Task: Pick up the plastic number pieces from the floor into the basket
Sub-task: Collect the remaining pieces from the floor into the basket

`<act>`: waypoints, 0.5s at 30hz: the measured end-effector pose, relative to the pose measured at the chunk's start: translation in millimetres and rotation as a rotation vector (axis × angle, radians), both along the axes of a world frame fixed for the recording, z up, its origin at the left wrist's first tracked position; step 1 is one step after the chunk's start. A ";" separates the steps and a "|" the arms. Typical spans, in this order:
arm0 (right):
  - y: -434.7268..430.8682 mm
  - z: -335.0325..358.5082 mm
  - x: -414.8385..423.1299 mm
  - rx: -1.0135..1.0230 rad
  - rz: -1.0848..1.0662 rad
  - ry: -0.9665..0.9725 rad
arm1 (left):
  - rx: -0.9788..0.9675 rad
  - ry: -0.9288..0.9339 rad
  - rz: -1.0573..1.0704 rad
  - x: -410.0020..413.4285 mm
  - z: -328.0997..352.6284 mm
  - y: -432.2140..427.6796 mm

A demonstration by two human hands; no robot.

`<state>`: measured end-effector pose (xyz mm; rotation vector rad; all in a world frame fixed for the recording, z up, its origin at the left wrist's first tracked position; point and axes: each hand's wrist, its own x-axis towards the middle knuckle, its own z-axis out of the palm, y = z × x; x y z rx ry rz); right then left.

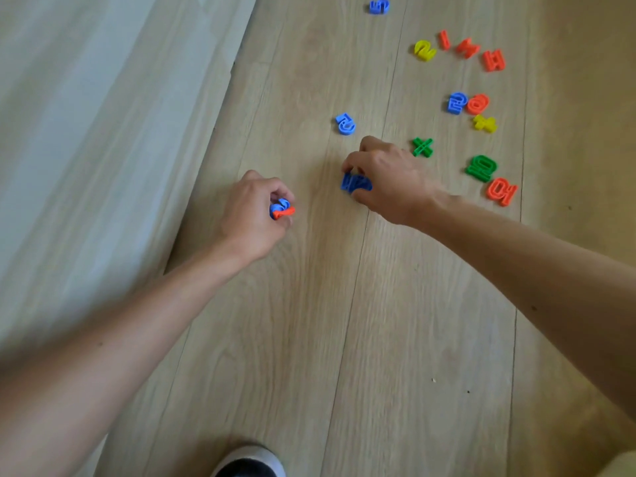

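My left hand holds a small bunch of pieces, one blue and one orange, in its curled fingers above the wooden floor. My right hand pinches a dark blue piece at floor level. Several coloured pieces lie beyond: a blue 5, a green cross, a green 10, an orange 10, a yellow plus, an orange 0, a blue piece, a yellow 2, orange pieces and a far blue 5. No basket is in view.
A pale wall or curtain runs along the left side of the floor. A foot in a white slipper shows at the bottom edge. The wooden floor stretches between my arms.
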<state>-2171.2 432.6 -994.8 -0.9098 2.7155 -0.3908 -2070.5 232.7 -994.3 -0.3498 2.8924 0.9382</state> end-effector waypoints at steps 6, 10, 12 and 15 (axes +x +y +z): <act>-3.4 1.6 -0.7 -0.052 0.016 -0.032 | 0.433 -0.088 0.173 -7.7 5.3 23.8; 3.8 14.0 -3.4 -0.243 -0.122 -0.075 | 0.914 -0.187 0.435 -19.1 16.5 44.4; 7.6 24.8 -3.8 -0.376 -0.205 -0.102 | 1.083 -0.213 0.524 -25.4 22.5 51.2; 7.1 39.7 -1.2 -0.440 -0.216 -0.153 | 1.214 -0.248 0.683 -32.2 31.0 58.5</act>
